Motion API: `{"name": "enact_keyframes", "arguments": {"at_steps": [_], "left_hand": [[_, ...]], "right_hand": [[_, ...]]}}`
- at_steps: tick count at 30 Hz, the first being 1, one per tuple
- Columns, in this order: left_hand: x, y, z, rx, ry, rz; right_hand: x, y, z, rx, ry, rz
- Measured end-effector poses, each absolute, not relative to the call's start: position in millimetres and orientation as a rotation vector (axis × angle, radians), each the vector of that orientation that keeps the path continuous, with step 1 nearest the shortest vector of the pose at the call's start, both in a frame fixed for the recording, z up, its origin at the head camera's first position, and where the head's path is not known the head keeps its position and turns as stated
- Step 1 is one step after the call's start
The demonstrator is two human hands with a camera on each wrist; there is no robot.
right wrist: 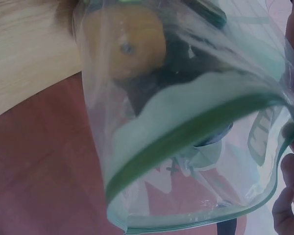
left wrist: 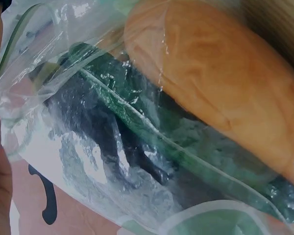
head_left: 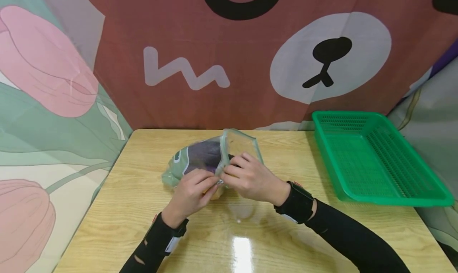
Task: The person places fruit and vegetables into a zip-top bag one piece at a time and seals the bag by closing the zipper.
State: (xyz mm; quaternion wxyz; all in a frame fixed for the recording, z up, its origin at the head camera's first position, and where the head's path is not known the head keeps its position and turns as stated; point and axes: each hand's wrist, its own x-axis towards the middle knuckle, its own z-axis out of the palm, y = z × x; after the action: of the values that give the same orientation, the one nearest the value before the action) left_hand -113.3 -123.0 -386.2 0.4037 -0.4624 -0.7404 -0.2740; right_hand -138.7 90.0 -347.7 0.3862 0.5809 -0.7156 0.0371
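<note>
A clear zip bag (head_left: 176, 173) with green print lies on the table, its mouth toward the right. Through the plastic show a dark purple thing (head_left: 204, 153), a long dark green thing (left wrist: 152, 128) and a smooth, rounded orange-tan thing (left wrist: 220, 83). My left hand (head_left: 192, 191) pinches the near corner of the bag's mouth, where a small pale slider shows at the fingertips. Right beside it, my right hand (head_left: 253, 180) pinches the rim with thumb and curled fingers. In the right wrist view the green zip strip (right wrist: 186, 134) gapes apart from the opposite rim.
A green plastic basket (head_left: 381, 157) with slotted walls stands at the table's right side. The wooden table (head_left: 118, 213) meets a printed cloth backdrop (head_left: 250, 66) behind the bag. More printed cloth hangs at the left.
</note>
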Motion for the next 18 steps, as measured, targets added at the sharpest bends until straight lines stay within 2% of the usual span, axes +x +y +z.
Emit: {"name": "enact_keyframes", "arguments": {"at_steps": [18], "left_hand": [[-109, -116, -375, -1.136, -1.747, -0.757]], "right_hand": [[-141, 91, -351, 1.465, -1.843, 0.211]]}}
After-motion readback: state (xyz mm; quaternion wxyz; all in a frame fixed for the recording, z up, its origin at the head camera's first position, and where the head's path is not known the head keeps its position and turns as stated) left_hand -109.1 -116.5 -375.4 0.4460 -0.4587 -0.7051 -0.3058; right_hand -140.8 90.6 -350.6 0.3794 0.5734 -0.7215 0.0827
